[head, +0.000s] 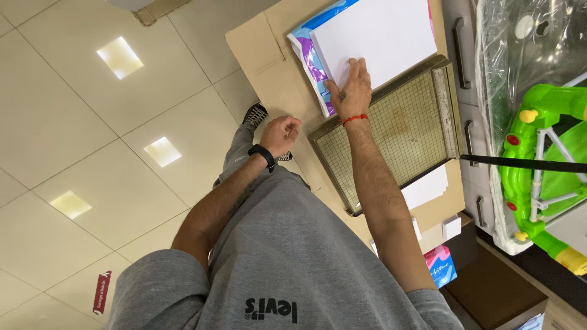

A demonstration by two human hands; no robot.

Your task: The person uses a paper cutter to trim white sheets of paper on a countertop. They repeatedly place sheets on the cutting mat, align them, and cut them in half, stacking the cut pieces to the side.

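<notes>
Grey shirt (275, 275) fills near view. Right hand (351, 88) rests flat, fingers spread, on white paper stack (379, 33) near its corner; stack lies on opened blue-purple wrapper (306, 55) at far end of cardboard-topped counter (257, 46). Paper cutter board (397, 128) sits just beside stack, under right wrist with red thread. Left hand (281, 134), black watch on wrist, hovers at counter edge, fingers curled shut, holding nothing visible. Green toy (538, 153) stands well apart.

Matt white paper stack (379, 33), worn metal cutter (397, 128)
</notes>
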